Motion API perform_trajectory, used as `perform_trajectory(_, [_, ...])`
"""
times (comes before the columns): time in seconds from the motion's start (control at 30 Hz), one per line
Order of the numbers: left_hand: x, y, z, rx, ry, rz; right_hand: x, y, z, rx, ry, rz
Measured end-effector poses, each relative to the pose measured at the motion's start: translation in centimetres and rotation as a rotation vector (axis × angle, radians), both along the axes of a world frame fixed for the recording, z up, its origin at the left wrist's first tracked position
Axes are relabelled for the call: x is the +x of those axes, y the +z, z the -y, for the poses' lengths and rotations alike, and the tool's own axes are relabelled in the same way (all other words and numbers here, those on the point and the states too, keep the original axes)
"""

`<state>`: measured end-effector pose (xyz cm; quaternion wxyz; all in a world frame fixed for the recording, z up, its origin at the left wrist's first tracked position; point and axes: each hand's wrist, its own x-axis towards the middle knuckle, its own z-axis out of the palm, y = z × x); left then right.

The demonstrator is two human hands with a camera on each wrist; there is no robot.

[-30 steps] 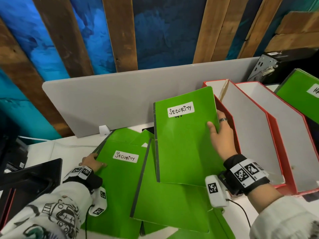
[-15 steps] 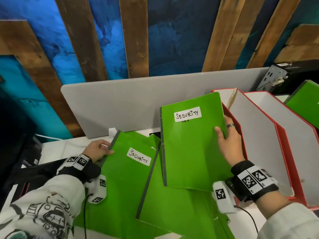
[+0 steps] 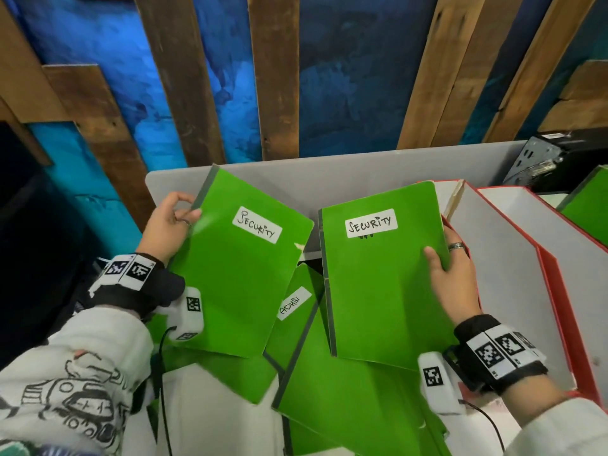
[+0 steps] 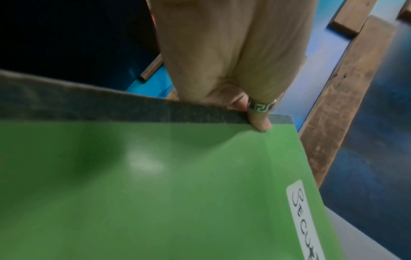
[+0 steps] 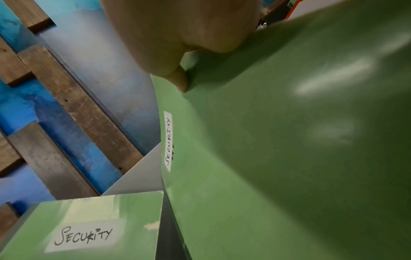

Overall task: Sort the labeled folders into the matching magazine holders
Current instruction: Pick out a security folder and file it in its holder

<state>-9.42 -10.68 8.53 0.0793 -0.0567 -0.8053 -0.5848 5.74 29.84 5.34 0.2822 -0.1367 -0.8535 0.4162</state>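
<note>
The left hand (image 3: pixel 164 225) pinches the spine of one SECURITY folder (image 3: pixel 237 278), held up. The right hand (image 3: pixel 454 278) grips another (image 3: pixel 381 284) beside the red holder (image 3: pixel 513 291).

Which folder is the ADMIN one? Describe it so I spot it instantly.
Start at the grey divider panel. Below it each hand lifts a SECURITY folder. The ADMIN folder lies flat in the gap between them, its label reading ADMIN, not SECURITY.

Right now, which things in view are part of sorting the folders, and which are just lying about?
Part of the job:
- left hand gripping a SECURITY folder
- right hand gripping a second SECURITY folder
- ADMIN folder in the pile
- red magazine holders

Just lying about:
- grey divider panel
- black metal box
</note>
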Motion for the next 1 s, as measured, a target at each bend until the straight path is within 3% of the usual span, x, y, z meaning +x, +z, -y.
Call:
perform_trajectory(0.4, [2.3,2.6,-2.2,0.386,0.000,-0.069,0.3,2.2,-0.9,-0.352,0.176,-0.283])
perform_trajectory(0.67, [4.4,1.4,-8.7,0.648,-0.154,0.112,-0.7,1.9,0.0,-0.358,0.182,-0.318])
perform_trajectory(0.87, [6.9,-0.6,-13.9,0.653,-0.229,0.230,-0.9,0.9,0.1,-0.352,0.157,-0.279])
perform_trajectory(1.0, [8.3,-1.4,-16.0,0.497,-0.267,0.236,-1.5,-0.6,-0.1,-0.348,0.010,-0.274])
